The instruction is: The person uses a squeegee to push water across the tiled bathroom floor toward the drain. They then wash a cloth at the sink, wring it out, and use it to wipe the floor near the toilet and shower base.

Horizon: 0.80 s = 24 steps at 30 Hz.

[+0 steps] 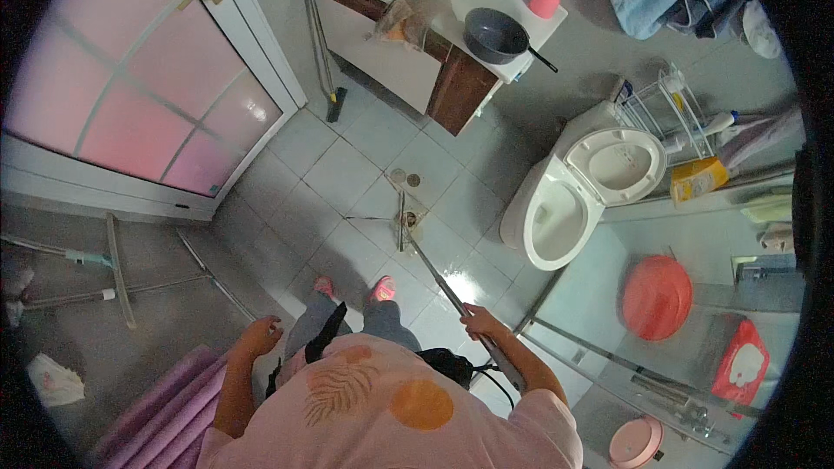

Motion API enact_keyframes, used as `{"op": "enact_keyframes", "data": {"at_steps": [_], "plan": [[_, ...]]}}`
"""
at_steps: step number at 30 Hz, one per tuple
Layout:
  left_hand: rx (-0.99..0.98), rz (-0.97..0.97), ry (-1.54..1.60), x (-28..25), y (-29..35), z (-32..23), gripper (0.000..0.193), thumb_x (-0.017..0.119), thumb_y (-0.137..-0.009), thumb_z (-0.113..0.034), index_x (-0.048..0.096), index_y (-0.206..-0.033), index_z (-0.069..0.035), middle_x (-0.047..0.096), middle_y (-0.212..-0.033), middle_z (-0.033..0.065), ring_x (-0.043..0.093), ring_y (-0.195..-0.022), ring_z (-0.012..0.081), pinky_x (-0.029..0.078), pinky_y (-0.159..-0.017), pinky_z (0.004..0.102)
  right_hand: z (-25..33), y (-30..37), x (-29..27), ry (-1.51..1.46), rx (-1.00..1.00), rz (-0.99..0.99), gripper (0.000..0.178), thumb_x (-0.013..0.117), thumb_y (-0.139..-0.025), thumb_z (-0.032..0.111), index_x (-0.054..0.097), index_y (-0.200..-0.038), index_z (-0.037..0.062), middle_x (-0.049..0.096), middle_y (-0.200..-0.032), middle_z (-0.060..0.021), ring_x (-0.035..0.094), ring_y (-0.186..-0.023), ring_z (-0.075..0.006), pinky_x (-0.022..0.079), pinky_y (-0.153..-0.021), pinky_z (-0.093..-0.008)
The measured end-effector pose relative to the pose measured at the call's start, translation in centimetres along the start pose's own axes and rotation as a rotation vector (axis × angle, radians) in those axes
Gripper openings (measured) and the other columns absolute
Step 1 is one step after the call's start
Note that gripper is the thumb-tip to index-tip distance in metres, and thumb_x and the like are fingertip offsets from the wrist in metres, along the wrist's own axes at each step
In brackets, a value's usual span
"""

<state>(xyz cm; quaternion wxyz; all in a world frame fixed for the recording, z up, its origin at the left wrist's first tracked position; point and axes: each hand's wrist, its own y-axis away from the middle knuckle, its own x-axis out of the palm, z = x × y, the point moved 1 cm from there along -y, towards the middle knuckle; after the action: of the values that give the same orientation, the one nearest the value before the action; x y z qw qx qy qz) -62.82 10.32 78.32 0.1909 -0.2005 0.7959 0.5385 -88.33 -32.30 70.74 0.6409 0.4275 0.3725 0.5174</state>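
My right hand (479,323) is closed around the grey pole of a long-handled floor squeegee (447,289), whose upper end runs back along my forearm. The squeegee's narrow head (401,221) rests on the tiles right beside an uncovered floor drain (412,220). Hanging at my left side, my left hand (262,333) holds nothing, its fingers loosely bent. A purple towel (169,412) hangs close by it. Below me, my feet in pink slippers (383,288) stand on the floor just short of the drain.
Ahead is a washbasin cabinet (382,43) with a dark pan (495,36) on its corner. A broom-like tool (336,104) leans beside it. A toilet (556,217) with raised lid stands right, near a glass shower partition (599,356). A pink-paned door (148,78) is left.
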Motion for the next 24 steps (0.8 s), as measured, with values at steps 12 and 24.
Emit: {"op": "enact_keyframes", "data": {"at_steps": [12, 24], "plan": [[0.032, -0.080, -0.048, 2.2, 2.5, 0.1, 0.032, 0.050, -0.075, -0.019, 0.048, -0.103, -0.002, 0.055, -0.092, 0.0159, 0.052, -0.084, 0.0302, 0.041, -0.073, 0.0356, 4.4, -6.6, -6.0, 0.219, -0.071, -0.359, 0.030, 0.053, -0.066, 0.012, 0.040, -0.086, -0.0065, 0.054, -0.065, -0.0170, 0.057, -0.055, -0.0258, 0.047, -0.049, -0.0348], [0.022, -0.047, -0.061, 1.8, 4.7, 0.4, 0.032, 0.050, -0.075, -0.020, 0.048, -0.103, -0.003, 0.055, -0.091, 0.0162, 0.052, -0.084, 0.0301, 0.040, -0.073, 0.0367, 1.6, -8.4, -5.5, 0.777, 0.011, -0.368, 0.061, 0.040, -0.071, 0.004, 0.014, -0.126, 0.0064, 0.055, -0.079, -0.0193, 0.056, -0.054, -0.0238, 0.046, -0.044, -0.0329]]}}
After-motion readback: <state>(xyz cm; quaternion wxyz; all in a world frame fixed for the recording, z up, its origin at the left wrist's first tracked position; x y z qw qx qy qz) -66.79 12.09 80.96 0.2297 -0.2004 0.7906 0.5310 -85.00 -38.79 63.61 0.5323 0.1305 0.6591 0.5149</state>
